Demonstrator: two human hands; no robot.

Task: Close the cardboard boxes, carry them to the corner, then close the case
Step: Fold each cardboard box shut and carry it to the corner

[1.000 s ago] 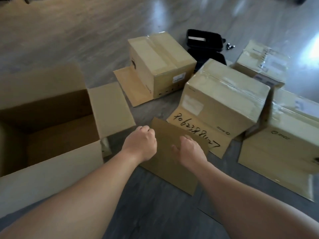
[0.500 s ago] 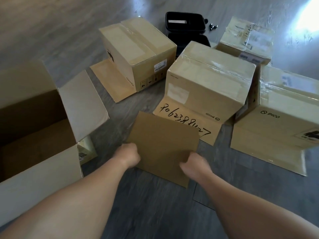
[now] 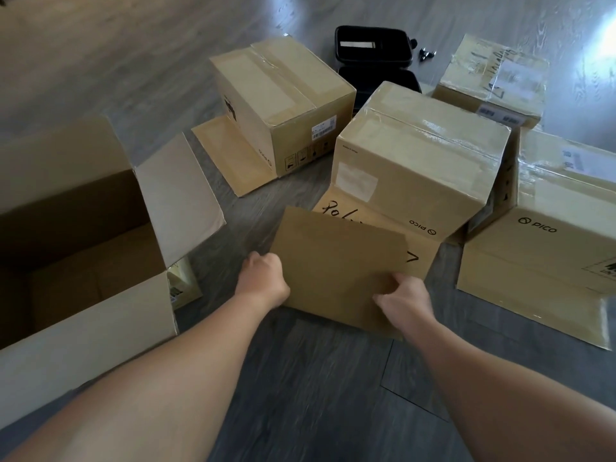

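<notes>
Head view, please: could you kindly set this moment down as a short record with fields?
left hand: grips the left edge of the brown flap
right hand: grips the flap's near edge
flap: tilted up off the floor, partly covering the handwriting
middle PICO box: taped side up
large box: open, at left
black case: open, behind the boxes

We see a grey wood-plank floor point(image 3: 300, 395) filling the whole view; its seams run between planks near us; bright glare point(image 3: 603, 31) washes the floor's far right corner.
</notes>
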